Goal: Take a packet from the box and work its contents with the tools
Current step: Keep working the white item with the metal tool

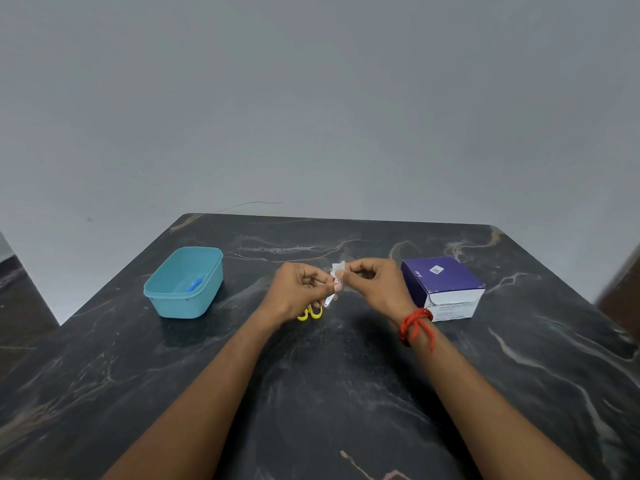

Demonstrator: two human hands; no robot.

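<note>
A small white packet (337, 270) is held above the middle of the dark table between both hands. My left hand (299, 291) pinches its lower left part and my right hand (372, 284) pinches its upper right edge. The packet's top flap stands up and a small shiny piece shows at its lower end. Yellow-handled scissors (310, 312) lie on the table just under my left hand, mostly hidden by it. The purple and white box (441, 287) stands to the right of my right hand, apart from it.
A teal plastic tub (183, 284) sits at the left with a small blue item (194, 285) inside. The black marble table (329, 393) ends at a grey wall behind. A red thread band (415, 323) wraps my right wrist.
</note>
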